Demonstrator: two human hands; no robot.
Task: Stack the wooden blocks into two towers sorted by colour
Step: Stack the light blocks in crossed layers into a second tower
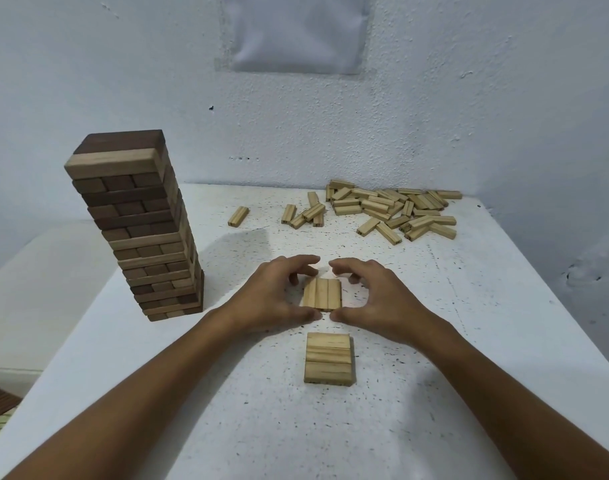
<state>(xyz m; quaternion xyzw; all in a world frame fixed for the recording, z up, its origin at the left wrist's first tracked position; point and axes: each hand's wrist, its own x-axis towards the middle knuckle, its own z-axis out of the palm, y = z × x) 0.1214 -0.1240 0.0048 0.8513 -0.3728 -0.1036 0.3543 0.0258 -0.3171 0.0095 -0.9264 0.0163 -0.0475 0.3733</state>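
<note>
Pale wooden blocks, a row of three (322,293), lie on the white table (469,341), cupped between left hand (268,299) and right hand (375,299), whose curled fingers and thumbs touch its ends. Another trio (328,359) lies nearer; a tall mixed tower (136,223) stands left.

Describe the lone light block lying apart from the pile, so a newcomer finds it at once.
Start at the tall tower on the table's left, then look right toward the loose pile by the wall. Between them lies the lone block, touching no other block.
</note>
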